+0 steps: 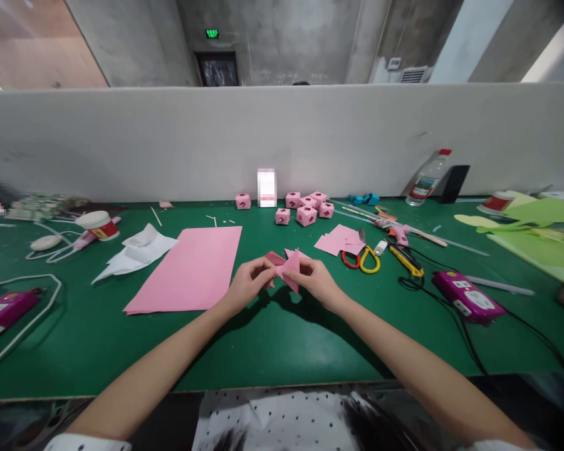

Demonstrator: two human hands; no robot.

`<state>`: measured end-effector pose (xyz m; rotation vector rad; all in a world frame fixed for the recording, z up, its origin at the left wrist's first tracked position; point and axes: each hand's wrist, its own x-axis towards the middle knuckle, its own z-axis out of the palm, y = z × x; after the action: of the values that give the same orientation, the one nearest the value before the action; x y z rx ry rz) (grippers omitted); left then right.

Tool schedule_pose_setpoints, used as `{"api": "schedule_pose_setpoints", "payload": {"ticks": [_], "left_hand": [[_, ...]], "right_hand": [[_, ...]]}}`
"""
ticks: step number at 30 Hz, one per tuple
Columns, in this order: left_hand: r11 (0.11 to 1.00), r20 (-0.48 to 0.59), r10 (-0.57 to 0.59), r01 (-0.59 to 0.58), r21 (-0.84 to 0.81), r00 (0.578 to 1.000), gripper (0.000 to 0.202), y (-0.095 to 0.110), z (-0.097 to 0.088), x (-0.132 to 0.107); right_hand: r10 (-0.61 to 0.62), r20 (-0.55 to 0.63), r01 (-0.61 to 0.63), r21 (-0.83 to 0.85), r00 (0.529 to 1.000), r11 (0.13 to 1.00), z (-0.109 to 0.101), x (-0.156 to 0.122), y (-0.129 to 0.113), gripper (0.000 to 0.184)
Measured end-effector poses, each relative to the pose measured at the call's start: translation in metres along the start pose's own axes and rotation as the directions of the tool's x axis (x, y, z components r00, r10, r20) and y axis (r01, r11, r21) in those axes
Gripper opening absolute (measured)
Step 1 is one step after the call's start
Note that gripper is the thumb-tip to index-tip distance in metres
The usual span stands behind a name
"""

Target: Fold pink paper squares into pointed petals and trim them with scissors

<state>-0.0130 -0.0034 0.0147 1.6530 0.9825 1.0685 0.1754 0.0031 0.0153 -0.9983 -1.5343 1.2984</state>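
one folded pink paper (293, 262), right of the paper stack (198, 268), clamped in the fingers of both left hand (248, 283) and right hand (321, 285); apparent step: shaping folds; next move seemingly calling for steady, light pressure.

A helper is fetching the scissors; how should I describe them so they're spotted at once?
On the green table, look past the right hand to the loose pink paper pieces. The scissors lie at their right end. One handle loop is red, the other yellow, unlike the yellow cutter nearby.
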Motion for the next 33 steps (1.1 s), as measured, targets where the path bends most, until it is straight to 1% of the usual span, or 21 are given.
{"api": "schedule_pose_setpoints", "payload": {"ticks": [12,23,29,33], "left_hand": [[1.000,0.005,-0.002,0.002,-0.020,1.000,0.020,0.0006,-0.0003,-0.0003],[1.000,-0.011,0.006,-0.006,0.015,1.000,0.016,0.0027,-0.0003,-0.0005],[0.998,0.004,0.018,-0.018,0.057,1.000,0.023,0.0040,0.0002,-0.0020],[0.996,0.018,0.011,-0.013,0.084,1.000,0.024,0.0051,0.0024,-0.0017]], "right_hand": [[-0.021,0.005,0.021,0.005,1.000,1.000,-0.0007,0.0003,0.0001,0.035],[-0.041,-0.016,0.040,-0.062,0.999,0.997,-0.0012,0.0018,0.0041,0.039],[-0.048,-0.002,0.047,-0.046,0.999,0.998,-0.0009,0.0014,0.0032,0.036],[-0.056,0.006,0.057,-0.066,0.998,0.996,0.0002,0.0019,0.0052,0.036]]}}
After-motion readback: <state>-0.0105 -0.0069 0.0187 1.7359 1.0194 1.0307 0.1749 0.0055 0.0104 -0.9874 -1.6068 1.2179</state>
